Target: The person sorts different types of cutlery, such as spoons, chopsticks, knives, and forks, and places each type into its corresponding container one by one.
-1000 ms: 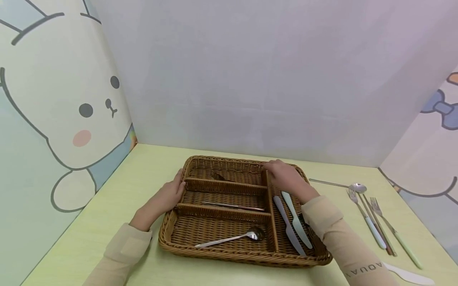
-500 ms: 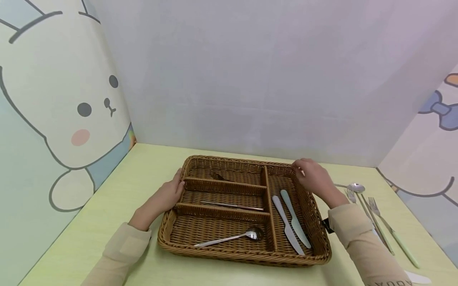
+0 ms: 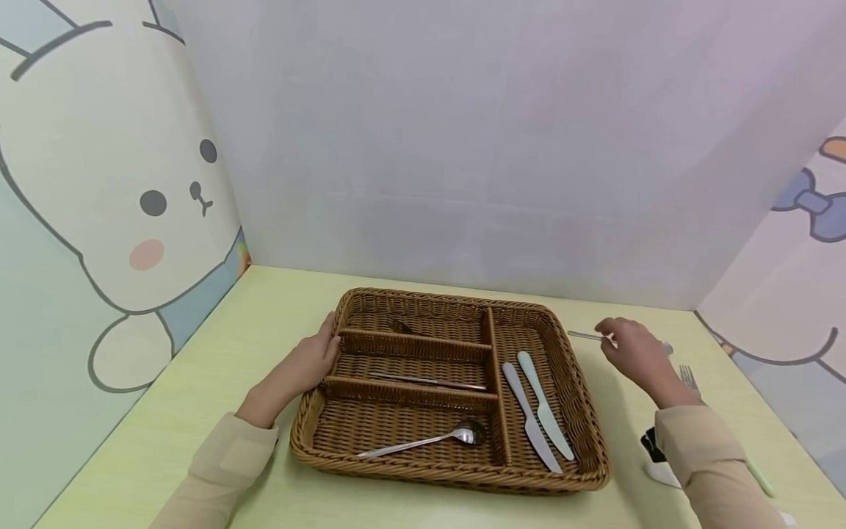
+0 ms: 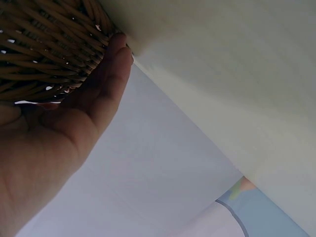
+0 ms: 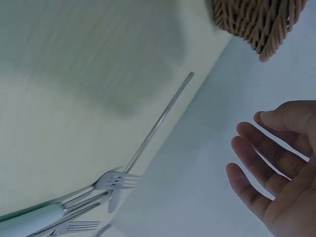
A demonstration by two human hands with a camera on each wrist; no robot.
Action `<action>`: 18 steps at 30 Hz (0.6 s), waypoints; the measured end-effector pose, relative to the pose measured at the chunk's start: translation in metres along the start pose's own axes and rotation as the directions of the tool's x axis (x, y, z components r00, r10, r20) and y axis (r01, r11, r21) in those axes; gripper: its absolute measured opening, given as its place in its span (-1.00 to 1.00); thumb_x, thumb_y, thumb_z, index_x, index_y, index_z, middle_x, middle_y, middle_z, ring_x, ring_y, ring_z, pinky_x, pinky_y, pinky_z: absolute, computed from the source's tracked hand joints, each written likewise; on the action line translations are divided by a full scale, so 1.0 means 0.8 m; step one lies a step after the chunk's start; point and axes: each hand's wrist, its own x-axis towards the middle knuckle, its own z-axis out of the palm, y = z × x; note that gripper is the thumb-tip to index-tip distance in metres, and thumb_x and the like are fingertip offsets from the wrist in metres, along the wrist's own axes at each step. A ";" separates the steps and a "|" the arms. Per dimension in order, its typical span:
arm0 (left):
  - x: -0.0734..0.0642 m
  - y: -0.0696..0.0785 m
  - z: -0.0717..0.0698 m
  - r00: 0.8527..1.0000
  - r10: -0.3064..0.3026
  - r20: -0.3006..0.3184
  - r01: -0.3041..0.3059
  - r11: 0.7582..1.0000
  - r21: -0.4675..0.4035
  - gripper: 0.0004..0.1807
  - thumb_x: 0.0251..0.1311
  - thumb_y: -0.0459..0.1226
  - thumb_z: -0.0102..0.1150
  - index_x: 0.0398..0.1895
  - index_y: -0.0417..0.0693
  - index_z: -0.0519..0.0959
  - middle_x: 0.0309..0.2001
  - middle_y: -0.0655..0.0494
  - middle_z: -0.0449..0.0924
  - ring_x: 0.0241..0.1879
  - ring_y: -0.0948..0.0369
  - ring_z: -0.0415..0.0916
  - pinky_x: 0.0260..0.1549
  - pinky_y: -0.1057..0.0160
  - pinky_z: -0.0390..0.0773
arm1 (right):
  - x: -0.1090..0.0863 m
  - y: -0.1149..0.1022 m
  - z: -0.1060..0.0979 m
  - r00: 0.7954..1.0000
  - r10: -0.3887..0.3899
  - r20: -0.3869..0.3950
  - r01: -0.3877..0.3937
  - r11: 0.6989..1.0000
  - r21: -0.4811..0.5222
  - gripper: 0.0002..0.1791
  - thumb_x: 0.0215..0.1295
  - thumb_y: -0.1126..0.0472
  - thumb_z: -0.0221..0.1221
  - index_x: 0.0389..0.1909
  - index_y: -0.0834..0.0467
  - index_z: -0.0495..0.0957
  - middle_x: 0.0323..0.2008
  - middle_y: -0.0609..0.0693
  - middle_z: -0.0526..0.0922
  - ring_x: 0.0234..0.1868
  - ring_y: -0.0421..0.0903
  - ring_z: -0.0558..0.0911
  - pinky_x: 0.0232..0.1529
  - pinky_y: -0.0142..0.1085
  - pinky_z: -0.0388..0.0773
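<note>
My left hand point(image 3: 307, 360) grips the left rim of a brown wicker cutlery basket point(image 3: 456, 476), fingers along its outer wall in the left wrist view. To the basket's right, my right hand point(image 3: 636, 354) hovers over loose cutlery, fingers loosely bent and apart, holding nothing. Past it shows a thin metal handle point(image 3: 584, 335); the right wrist view has that long handle point(image 5: 160, 121) and a fork point(image 5: 117, 181) lying together. In the basket's right compartment lie a lilac-handled knife point(image 3: 531, 417) and a mint knife point(image 3: 545, 406).
A spoon point(image 3: 423, 444) lies in the basket's front compartment, a thin metal rod point(image 3: 429, 380) in the middle one, a dark fork-like piece point(image 3: 400, 326) at the back. My right forearm covers part of the loose cutlery. A pale wall point(image 3: 476, 147) stands behind the table.
My right hand has moved from the basket's right compartment, across its right rim, out over the cutlery on the table. The left hand stays on the rim.
</note>
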 end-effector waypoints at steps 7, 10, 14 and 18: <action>0.000 -0.002 0.000 1.000 0.003 -0.009 -0.003 1.000 0.020 -0.37 0.44 -0.24 -0.41 0.38 -0.42 -0.30 -0.70 0.08 0.31 -0.81 0.26 0.15 -0.46 0.18 0.41 | -0.024 0.035 0.004 0.991 0.108 0.080 -0.106 0.994 -0.025 -0.72 0.10 0.37 0.05 -0.16 0.40 0.51 -0.25 0.38 0.56 -0.29 0.28 0.55 -0.48 0.01 0.48; 0.001 -0.002 0.000 1.000 -0.001 -0.016 0.001 0.999 0.032 -0.37 0.44 -0.24 -0.40 0.38 -0.43 -0.29 -0.67 0.05 0.33 -0.78 0.25 0.23 -0.41 0.14 0.44 | -0.033 0.047 0.004 0.983 0.140 0.119 -0.137 0.990 -0.032 -0.69 0.07 0.37 0.09 -0.16 0.44 0.49 -0.27 0.39 0.55 -0.29 0.28 0.53 -0.43 0.05 0.46; 0.001 -0.001 -0.001 1.000 0.002 -0.020 -0.001 0.999 0.040 -0.37 0.44 -0.25 -0.38 0.38 -0.43 -0.28 -0.61 -0.01 0.37 -0.73 0.21 0.32 -0.39 0.11 0.46 | -0.047 0.064 0.005 0.970 0.187 0.154 -0.184 0.982 -0.028 -0.67 0.04 0.36 0.11 -0.16 0.45 0.47 -0.25 0.40 0.54 -0.27 0.32 0.53 -0.45 0.06 0.45; 0.000 0.000 -0.001 1.000 0.007 -0.016 -0.006 0.999 0.042 -0.37 0.44 -0.25 -0.37 0.38 -0.44 -0.27 -0.61 0.00 0.37 -0.72 0.21 0.32 -0.42 0.12 0.46 | -0.058 0.081 0.006 0.953 0.236 0.189 -0.234 0.972 -0.033 -0.62 -0.01 0.35 0.10 -0.13 0.45 0.45 -0.23 0.41 0.54 -0.24 0.34 0.53 -0.48 0.04 0.44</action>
